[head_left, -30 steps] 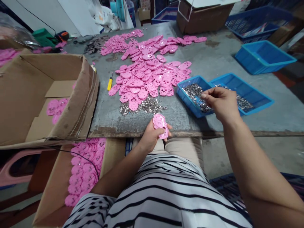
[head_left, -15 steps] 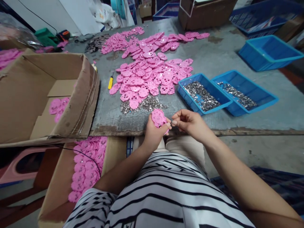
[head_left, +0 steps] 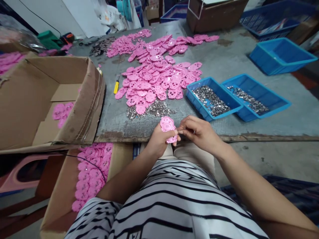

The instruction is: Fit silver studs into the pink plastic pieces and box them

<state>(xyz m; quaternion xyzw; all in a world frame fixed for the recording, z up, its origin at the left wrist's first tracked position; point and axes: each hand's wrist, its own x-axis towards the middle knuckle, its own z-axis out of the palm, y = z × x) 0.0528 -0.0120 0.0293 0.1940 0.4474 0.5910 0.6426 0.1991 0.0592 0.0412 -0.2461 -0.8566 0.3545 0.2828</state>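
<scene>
1. A grey worktable (head_left: 224, 66) is carrying a spread of pink plastic pieces (head_left: 154, 79) and two blue plastic trays of small metal parts (head_left: 211, 99).
2. An open cardboard box (head_left: 50, 99) is sitting at the left.
3. The right hand (head_left: 199, 132) is pinching its fingertips together against the pink part; what they grip is too small to tell.
4. The left hand (head_left: 159, 141) is clasping a pink plastic face-shaped part (head_left: 168, 127) at the table's near edge.

Table edge (head_left: 159, 135) just before hands. Loose plastic pieces (head_left: 154, 79) heaped mid-table; screwdriver (head_left: 116, 85) left of heap, two trays (head_left: 238, 96) right, side by side. Open carton (head_left: 50, 99) far left; second carton (head_left: 82, 179) below it.
</scene>
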